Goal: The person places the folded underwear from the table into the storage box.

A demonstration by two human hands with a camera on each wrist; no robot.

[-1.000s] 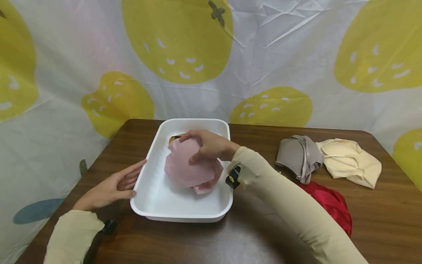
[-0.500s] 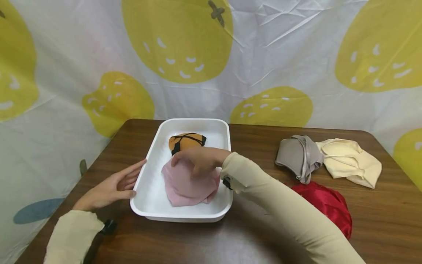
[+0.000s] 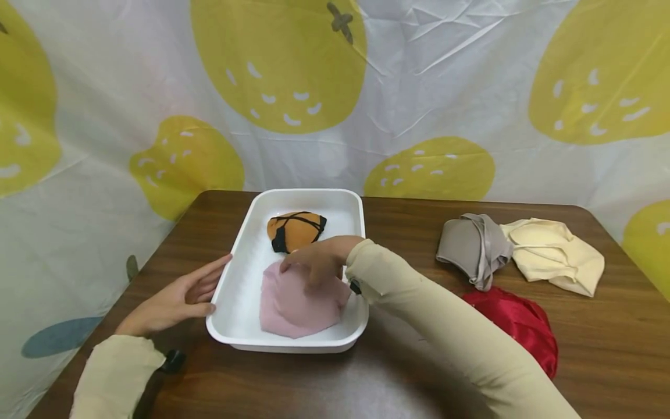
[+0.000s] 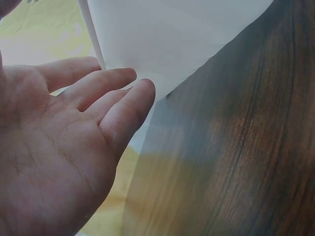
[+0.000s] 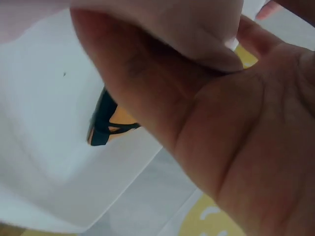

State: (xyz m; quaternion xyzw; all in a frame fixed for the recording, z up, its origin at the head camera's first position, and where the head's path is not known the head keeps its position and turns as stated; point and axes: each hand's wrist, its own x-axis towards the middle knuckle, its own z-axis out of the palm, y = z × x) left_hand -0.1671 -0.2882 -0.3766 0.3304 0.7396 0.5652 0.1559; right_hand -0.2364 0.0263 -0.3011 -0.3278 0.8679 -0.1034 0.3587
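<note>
A white rectangular tray [image 3: 238, 314] stands on the table. In its near half lies a soft pink garment [image 3: 293, 311], and my right hand [image 3: 320, 259] grips its far part from above. The right wrist view shows the pink cloth [image 5: 202, 37] between thumb and fingers; the fingertips are mostly hidden. Behind it in the tray rests a folded orange bra [image 3: 302, 231] with black straps. My left hand [image 3: 170, 299] touches the tray's left side with extended fingers. Up close in the left wrist view, the fingers [image 4: 140, 101] lie against the tray wall [image 4: 172, 39].
Right of the tray, a grey folded bra [image 3: 463, 244] lies beside a cream garment [image 3: 557, 253]. A shiny red garment [image 3: 523, 329] is nearer, partly behind my right sleeve [image 3: 445, 308]. Behind the wooden table [image 3: 408, 224] hangs a lemon-print curtain [image 3: 324, 157].
My right hand has come nearer and lower in the tray with the pink garment, which now lies flatter at the near end. The orange bra has come into view. My left hand stays put.
</note>
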